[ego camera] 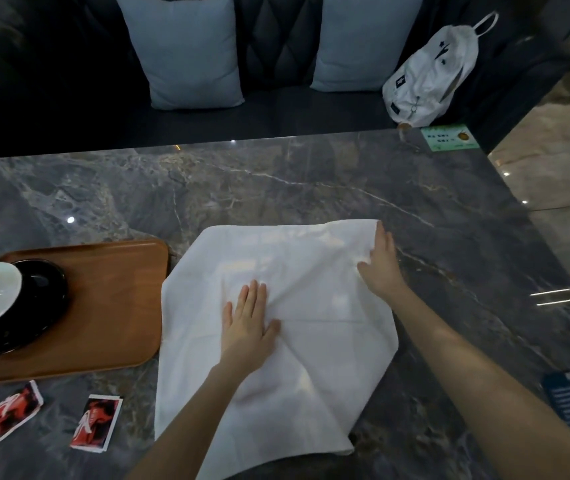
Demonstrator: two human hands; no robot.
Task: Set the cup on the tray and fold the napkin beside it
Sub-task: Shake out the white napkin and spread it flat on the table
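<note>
The scene was dim and cool in tone, lit mostly from overhead. Small ceiling lights showed as bright pinpoint reflections on the polished marble tabletop [311, 188] and on the glossy floor [553, 161] at right, where thin streaks of glare also appeared. The white napkin [276, 306] was the brightest area, nearly washed out, its creases faint. Soft shadows fell beneath both forearms and under the napkin's near edge. The dark sofa [34, 81] at the back sank almost to black with little detail. Wide-angle distortion bowed the tabletop's far edge and stretched the corners. Detail was slightly soft throughout, the printed cards unreadable.
</note>
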